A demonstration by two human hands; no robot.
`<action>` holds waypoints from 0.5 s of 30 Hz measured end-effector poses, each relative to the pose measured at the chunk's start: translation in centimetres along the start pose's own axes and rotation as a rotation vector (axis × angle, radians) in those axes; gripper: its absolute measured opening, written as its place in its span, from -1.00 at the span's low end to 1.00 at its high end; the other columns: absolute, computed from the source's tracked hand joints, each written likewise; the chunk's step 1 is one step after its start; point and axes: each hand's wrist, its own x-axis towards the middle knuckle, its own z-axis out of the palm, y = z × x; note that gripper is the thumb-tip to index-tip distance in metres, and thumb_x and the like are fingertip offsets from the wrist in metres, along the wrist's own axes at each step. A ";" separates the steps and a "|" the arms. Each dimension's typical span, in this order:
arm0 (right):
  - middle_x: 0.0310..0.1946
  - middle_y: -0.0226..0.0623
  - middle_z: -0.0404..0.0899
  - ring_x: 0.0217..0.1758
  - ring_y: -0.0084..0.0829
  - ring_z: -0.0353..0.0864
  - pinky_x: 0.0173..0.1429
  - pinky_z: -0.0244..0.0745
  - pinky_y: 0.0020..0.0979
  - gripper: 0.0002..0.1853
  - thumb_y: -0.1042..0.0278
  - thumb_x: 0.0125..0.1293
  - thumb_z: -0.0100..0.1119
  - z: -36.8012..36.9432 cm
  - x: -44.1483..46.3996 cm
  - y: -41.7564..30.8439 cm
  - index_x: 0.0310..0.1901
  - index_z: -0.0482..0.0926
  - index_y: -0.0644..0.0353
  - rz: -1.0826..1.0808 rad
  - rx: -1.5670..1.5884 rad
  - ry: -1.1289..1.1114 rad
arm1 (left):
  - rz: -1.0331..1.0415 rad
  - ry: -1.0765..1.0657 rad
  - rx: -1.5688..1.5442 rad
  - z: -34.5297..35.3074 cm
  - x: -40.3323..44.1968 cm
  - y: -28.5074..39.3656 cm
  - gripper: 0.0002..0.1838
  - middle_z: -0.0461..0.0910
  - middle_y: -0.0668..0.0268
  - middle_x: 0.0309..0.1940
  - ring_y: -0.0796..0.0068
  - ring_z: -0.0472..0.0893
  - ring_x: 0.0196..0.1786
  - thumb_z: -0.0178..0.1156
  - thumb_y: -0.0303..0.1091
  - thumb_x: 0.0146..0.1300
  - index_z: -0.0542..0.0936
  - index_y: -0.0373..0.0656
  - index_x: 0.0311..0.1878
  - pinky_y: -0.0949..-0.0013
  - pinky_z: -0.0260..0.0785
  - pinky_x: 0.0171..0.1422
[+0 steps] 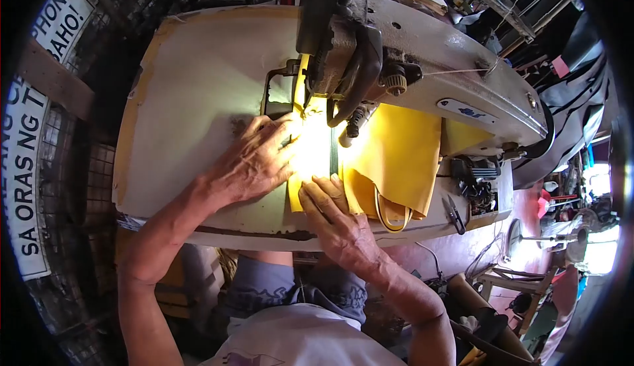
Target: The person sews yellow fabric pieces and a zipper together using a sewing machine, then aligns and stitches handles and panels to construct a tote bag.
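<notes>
A yellow sheet of material (pixel 403 155) lies under the head of a sewing machine (pixel 429 49), partly folded, with a loop at its lower edge. A dark strip (pixel 334 151) runs along it below the needle area, where the lamp glare washes out detail. My left hand (pixel 261 155) rests at the left edge of the material, its fingertips near the presser area and partly lost in the glare. Lying flat on the material's near edge, my right hand (pixel 337 217) has its fingers stretched forward beside the dark strip.
The pale machine table (pixel 191 115) extends to the left. Scissors (pixel 455 215) lie on its right side, near a dark mechanism (pixel 479 181). A standing fan (pixel 568 240) is farther right, and signs (pixel 30 174) hang on a mesh at the left.
</notes>
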 end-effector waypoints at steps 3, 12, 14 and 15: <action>0.30 0.03 0.48 0.47 -0.01 0.42 0.62 0.22 0.06 -0.43 0.47 0.17 0.16 -0.2 -0.1 0.2 0.26 0.53 0.42 -0.027 -0.022 -0.049 | -0.036 0.053 -0.154 0.5 -0.7 0.6 -0.61 0.51 0.08 0.26 0.09 0.47 0.37 0.22 -0.22 0.38 0.61 -0.23 0.17 -0.02 0.30 0.44; 0.32 -0.02 0.51 0.48 -0.03 0.46 0.54 0.37 -0.02 -0.41 0.66 0.09 0.20 -0.5 0.7 1.5 0.25 0.59 0.37 0.030 0.112 -0.055 | -0.061 0.049 -0.148 0.6 -0.6 1.0 -0.61 0.54 0.14 0.22 0.16 0.42 0.40 0.26 -0.25 0.34 0.63 -0.22 0.16 0.00 0.29 0.42; 0.38 0.02 0.45 0.54 0.00 0.39 0.56 0.35 -0.05 -0.37 0.66 0.11 0.17 0.8 0.7 2.5 0.31 0.52 0.38 0.016 0.157 -0.049 | -0.056 0.035 -0.124 0.4 -0.2 0.6 -0.63 0.53 0.12 0.22 0.14 0.43 0.36 0.25 -0.26 0.34 0.63 -0.22 0.16 0.00 0.29 0.41; 0.42 0.06 0.40 0.57 0.01 0.35 0.60 0.29 -0.04 -0.34 0.62 0.12 0.15 1.7 0.6 3.4 0.36 0.46 0.41 -0.017 0.144 -0.051 | -0.051 0.016 -0.096 0.0 0.1 0.5 -0.64 0.51 0.10 0.23 0.10 0.45 0.32 0.25 -0.26 0.35 0.63 -0.21 0.15 -0.01 0.29 0.41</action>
